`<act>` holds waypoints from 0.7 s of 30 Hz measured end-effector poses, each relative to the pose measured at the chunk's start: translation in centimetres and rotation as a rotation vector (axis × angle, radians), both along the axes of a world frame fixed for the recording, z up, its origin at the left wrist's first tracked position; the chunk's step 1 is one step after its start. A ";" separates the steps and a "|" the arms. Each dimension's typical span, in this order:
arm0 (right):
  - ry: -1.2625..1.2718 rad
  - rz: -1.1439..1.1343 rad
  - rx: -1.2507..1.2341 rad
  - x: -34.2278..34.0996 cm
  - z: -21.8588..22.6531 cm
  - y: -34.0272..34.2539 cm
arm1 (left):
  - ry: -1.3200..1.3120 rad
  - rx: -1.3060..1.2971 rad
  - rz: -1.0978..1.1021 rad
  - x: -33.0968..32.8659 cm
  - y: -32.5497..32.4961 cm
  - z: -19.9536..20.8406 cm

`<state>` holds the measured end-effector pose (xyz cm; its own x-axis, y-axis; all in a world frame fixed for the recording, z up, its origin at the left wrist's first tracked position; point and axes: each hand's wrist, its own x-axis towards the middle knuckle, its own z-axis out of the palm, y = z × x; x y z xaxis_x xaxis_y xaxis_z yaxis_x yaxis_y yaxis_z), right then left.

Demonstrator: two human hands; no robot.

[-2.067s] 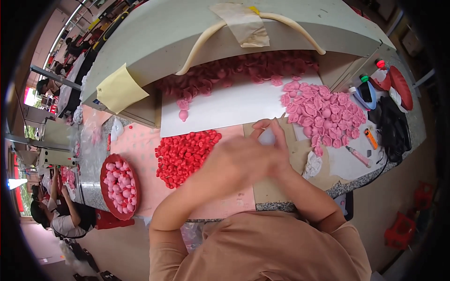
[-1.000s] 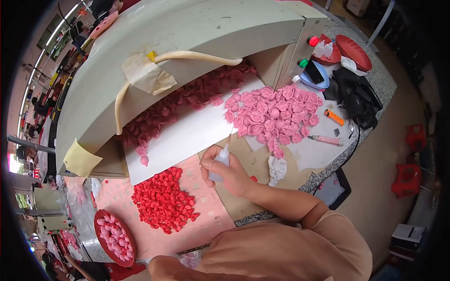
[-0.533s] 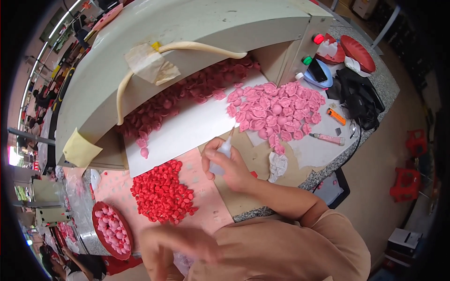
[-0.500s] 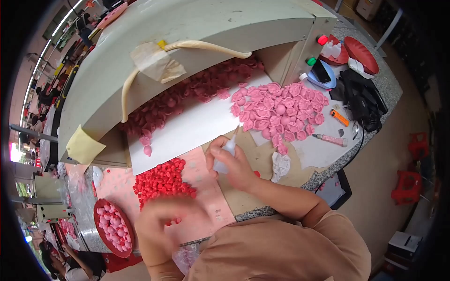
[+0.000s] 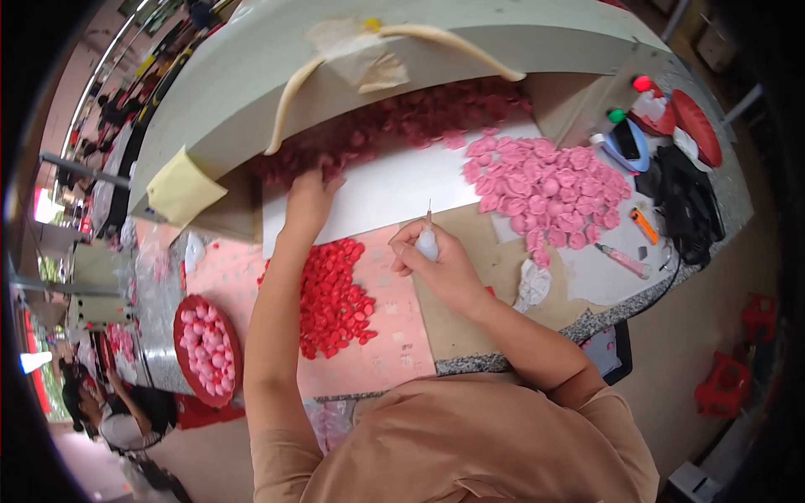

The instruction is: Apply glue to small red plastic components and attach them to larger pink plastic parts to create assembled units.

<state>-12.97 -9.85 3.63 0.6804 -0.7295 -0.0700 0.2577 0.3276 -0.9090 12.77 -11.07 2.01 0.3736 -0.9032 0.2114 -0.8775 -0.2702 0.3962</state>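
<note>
Deep in the opening of the pale green machine (image 5: 545, 63), my left hand (image 5: 309, 191) reaches to the near edge of a bank of dark pink moulded pieces (image 5: 377, 130). Its fingertips are hidden among them, so I cannot see whether they grip one. My right hand (image 5: 438, 260) is closed around a small translucent bottle with a thin needle tip (image 5: 427, 243), pointing up and away from me over the work surface. To its right, lighter pink cup-like and round pieces (image 5: 545, 189) lie heaped. Small red pieces (image 5: 335, 298) form a pile beside my left forearm.
At left stands a red bowl of pink balls (image 5: 208, 352). Toward the right lie crumpled white tissue (image 5: 532, 283), a pink tube (image 5: 625, 260), an orange lighter-like item (image 5: 644, 226), a phone (image 5: 623, 138) and a black bag (image 5: 683, 201). A person (image 5: 126, 419) sits at far left.
My left hand has swung from near my body, over the red pile, forward into the machine's opening. The right hand keeps the bottle, now with its needle pointing more upright. The view has shifted.
</note>
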 end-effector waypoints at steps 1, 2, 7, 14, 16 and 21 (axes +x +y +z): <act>-0.001 0.037 0.018 0.1 -0.1 0.1 | 0.057 -0.017 -0.027 -0.3 0.2 0.5; 0.131 0.077 -0.175 0.2 -0.3 0.1 | 0.167 -0.082 -0.043 -0.7 0.5 1.3; 0.241 0.139 -0.837 1.1 -2.7 0.9 | 1.206 -0.443 0.004 -3.1 4.4 4.7; 0.319 0.260 -0.826 1.0 -1.0 2.0 | 1.921 -0.710 -0.008 -6.0 11.3 3.1; 0.423 0.287 -0.715 0.7 -0.3 1.5 | 1.851 -0.610 0.007 -7.3 11.8 2.7; 0.315 0.040 -0.354 0.6 -0.8 0.7 | 1.712 -0.492 0.056 -9.9 11.5 2.4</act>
